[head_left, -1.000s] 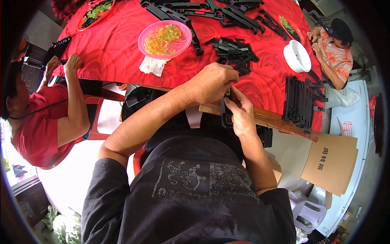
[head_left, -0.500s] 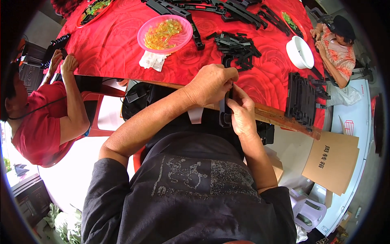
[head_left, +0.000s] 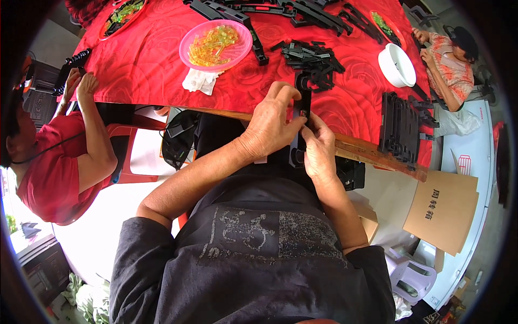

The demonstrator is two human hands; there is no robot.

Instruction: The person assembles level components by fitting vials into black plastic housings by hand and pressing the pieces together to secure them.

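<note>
Over the table's front edge, my two hands hold a long black plastic part [head_left: 306,100] with a curved end at top and bottom. My right hand [head_left: 320,148] grips its lower half from the right, thumb near the middle. My left hand [head_left: 270,123] is closed at its left side, thumb and fingertips meeting the part near its middle. Whether a small piece sits between those fingertips cannot be made out. Beyond the hands lies a pile of small black plastic pieces [head_left: 310,58]. A pink basket [head_left: 186,51] of yellow, clear-looking pieces stands to the left.
Stacked black parts [head_left: 399,127] lie at the table's right edge, near a white bowl [head_left: 396,65]. Larger black parts [head_left: 318,17] lie at the back. A white tissue [head_left: 199,81] sits by the basket. One co-worker [head_left: 59,156] sits left, another [head_left: 448,70] at far right.
My left hand has shifted left and down, its raised fingers coming off the part's upper end, which now shows more. My right hand keeps its hold.
</note>
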